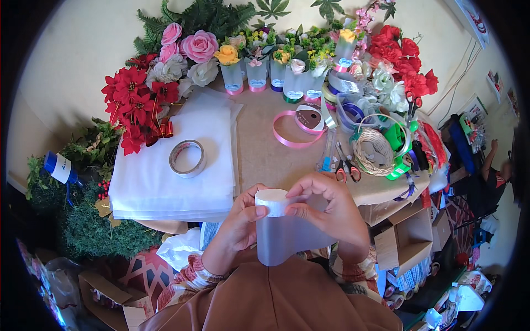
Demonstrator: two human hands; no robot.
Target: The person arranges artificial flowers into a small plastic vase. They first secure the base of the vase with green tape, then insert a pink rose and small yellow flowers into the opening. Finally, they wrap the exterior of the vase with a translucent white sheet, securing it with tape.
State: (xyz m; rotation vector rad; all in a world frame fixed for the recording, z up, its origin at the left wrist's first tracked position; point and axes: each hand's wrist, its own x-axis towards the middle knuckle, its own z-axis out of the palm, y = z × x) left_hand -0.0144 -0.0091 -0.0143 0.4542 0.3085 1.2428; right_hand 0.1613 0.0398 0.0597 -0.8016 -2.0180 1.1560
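Observation:
In front of my chest, at the table's near edge, I hold a short white round disc (271, 195) with a translucent plastic sheet (279, 237) curved part of the way around it. My left hand (237, 223) grips the disc from the left, its thumb pressing the sheet's edge against the side. The fingers of my right hand (328, 207) pinch the sheet near the disc's right side. From there the rest of the sheet trails off to the right, beneath my right hand. The disc sits at the sheet's upper edge.
On the left lies a stack of translucent sheets (212, 127) with a tape roll (187, 158) on top. Pink ribbon (284, 129), scissors (348, 168) and a wicker basket (375, 151) are on the right. Flower-filled translucent cups (256, 74) line the back, beside red poinsettias (132, 94).

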